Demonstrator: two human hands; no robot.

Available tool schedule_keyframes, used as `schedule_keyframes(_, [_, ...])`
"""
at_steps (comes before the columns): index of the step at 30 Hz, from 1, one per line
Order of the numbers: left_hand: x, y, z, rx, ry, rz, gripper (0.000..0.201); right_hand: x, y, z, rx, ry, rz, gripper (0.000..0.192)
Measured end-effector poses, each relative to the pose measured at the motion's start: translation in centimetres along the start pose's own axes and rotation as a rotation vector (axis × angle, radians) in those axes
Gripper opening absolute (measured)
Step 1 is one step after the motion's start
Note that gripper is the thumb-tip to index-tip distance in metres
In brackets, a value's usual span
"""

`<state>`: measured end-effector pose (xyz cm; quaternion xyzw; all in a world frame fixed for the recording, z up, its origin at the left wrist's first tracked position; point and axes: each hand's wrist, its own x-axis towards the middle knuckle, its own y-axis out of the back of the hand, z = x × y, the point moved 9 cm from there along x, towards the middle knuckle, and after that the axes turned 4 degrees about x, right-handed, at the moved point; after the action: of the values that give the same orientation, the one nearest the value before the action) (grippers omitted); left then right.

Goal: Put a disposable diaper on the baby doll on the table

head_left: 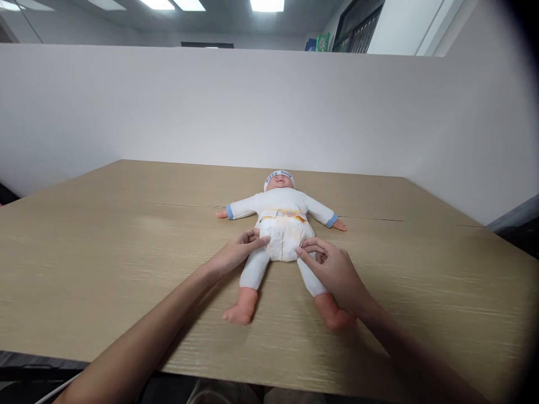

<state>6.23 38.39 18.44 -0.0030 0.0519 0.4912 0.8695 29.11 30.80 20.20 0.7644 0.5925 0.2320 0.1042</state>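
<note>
A baby doll lies on its back on the wooden table, head away from me, arms spread. It wears a white suit with blue cuffs, a white cap and a white diaper with a yellow printed waistband. My left hand touches the diaper's left side at the doll's hip, fingers pinching its edge. My right hand pinches the diaper's right side by the doll's other thigh. The doll's bare feet point toward me.
White partition walls enclose the table at the back and right. The table's near edge runs just below my forearms. A seam crosses the tabletop behind the doll.
</note>
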Motion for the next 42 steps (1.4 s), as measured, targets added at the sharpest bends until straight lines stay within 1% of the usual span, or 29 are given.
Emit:
schedule_keyframes(3, [0.0,0.0,0.4,0.085,-0.072,0.033,0.051,-0.1,-0.2,-1.3,-0.081,0.075,0.005,0.037])
schedule_keyframes(5, [-0.1,-0.1,0.6,0.118,-0.090,0.045,0.051,0.0,-0.6,-1.3,-0.074,0.098,-0.007,0.036])
schedule_keyframes(7, [-0.3,-0.3,0.7,0.116,-0.086,0.046,0.051,0.2,-0.8,-0.6,-0.030,0.073,-0.030,0.037])
schedule_keyframes(11, [-0.5,-0.5,0.7,0.059,-0.050,0.043,0.054,0.3,-0.7,1.2,0.133,-0.033,-0.046,0.040])
schedule_keyframes(13, [-0.5,-0.5,0.6,0.035,-0.042,0.048,0.053,0.2,-0.5,1.3,0.173,-0.057,-0.038,0.039])
schedule_keyframes(14, [-0.5,-0.5,0.5,0.028,-0.041,0.051,0.053,0.1,-0.4,1.1,0.150,-0.053,-0.030,0.038])
schedule_keyframes(16, [-0.5,-0.5,0.5,0.026,-0.042,0.054,0.053,-0.1,-0.3,0.3,0.042,-0.012,-0.017,0.036])
schedule_keyframes(18, [-0.5,-0.5,0.5,0.037,-0.045,0.056,0.053,-0.2,-0.5,-0.7,-0.063,0.062,-0.009,0.033])
schedule_keyframes(20, [-0.4,-0.5,0.6,0.055,-0.051,0.058,0.054,-0.2,-0.9,-1.5,-0.104,0.133,-0.010,0.030])
schedule_keyframes(22, [-0.3,-0.5,0.7,0.069,-0.052,0.058,0.055,-0.1,-1.2,-1.6,-0.097,0.159,-0.010,0.029])
schedule_keyframes(25, [-0.3,-0.5,0.7,0.075,-0.055,0.055,0.056,0.1,-1.0,-0.5,-0.032,0.082,-0.011,0.033])
schedule_keyframes(27, [-0.4,-0.5,0.6,0.080,-0.061,0.060,0.056,0.2,-0.7,0.4,0.046,0.006,-0.010,0.036])
schedule_keyframes(29, [-0.4,-0.4,0.6,0.086,-0.067,0.065,0.057,0.1,-0.5,0.8,0.120,-0.036,-0.007,0.037])
schedule_keyframes(31, [-0.4,-0.3,0.5,0.090,-0.071,0.069,0.057,0.0,-0.2,0.4,0.097,-0.022,0.002,0.036])
schedule_keyframes(35, [-0.2,-0.3,0.5,0.099,-0.060,0.061,0.056,0.0,-0.7,-1.4,-0.107,0.106,-0.005,0.035])
schedule_keyframes(37, [-0.1,-0.3,0.4,0.092,-0.057,0.058,0.055,0.1,-1.1,-1.8,-0.112,0.145,-0.019,0.036])
schedule_keyframes(39, [0.0,-0.2,0.3,0.086,-0.061,0.064,0.056,0.3,-1.2,-1.5,-0.062,0.125,-0.015,0.036])
schedule_keyframes(42, [0.2,0.1,-0.1,0.087,-0.061,0.078,0.056,0.6,-1.0,-0.2,0.041,0.034,0.000,0.039])
